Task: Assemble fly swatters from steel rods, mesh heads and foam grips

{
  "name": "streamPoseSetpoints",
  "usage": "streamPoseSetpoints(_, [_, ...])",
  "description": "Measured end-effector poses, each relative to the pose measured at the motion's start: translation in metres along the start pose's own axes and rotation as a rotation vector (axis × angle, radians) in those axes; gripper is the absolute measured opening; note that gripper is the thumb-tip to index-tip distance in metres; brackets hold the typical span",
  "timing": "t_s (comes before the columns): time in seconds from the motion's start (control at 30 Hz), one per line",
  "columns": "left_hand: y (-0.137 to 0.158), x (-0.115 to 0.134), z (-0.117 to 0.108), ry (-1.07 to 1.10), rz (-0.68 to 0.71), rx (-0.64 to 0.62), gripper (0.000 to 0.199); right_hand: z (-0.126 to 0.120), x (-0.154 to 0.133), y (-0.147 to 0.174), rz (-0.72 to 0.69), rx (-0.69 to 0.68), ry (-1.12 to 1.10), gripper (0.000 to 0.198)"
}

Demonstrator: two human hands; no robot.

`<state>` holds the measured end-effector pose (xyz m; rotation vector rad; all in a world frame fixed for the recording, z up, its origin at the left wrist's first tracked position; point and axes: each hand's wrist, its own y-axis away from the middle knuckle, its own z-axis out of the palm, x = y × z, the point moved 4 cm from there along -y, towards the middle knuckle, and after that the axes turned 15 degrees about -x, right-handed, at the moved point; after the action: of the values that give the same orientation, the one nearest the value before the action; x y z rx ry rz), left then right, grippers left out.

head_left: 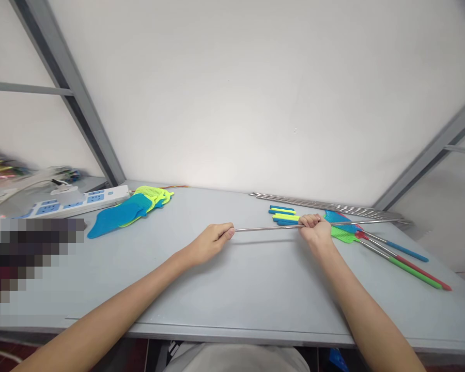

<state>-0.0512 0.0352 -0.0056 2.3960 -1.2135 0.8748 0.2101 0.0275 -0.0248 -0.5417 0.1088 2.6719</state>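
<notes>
A thin metal rod runs between my hands, a little above the table. My left hand is closed round its left end. Farther along it my right hand grips the rod, whose free end reaches out to the right. Behind and left of my right hand lie several short blue and yellow handle sleeves. Just right of that hand are fly swatters with a blue head, a green head and a red one partly hidden, their coloured handles pointing right.
Loose metal rods lie along the wall at the back right. On the left, blue and yellow swatter heads are piled beside a white power strip with a plug in it. Grey frame posts stand at both sides of the grey table.
</notes>
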Motion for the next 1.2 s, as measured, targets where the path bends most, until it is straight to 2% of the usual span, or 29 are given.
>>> streamPoseSetpoints(0.63, [0.0012, -0.0013, -0.0041, 0.097, -0.031, 0.018, 0.031, 0.0033, 0.0040, 0.0017, -0.033, -0.088, 0.027, 0.031])
streamPoseSetpoints(1.2, [0.0023, -0.0019, -0.0041, 0.211, -0.005, -0.002, 0.033, 0.0022, 0.0070, 0.0029, -0.073, -0.097, 0.053, 0.030])
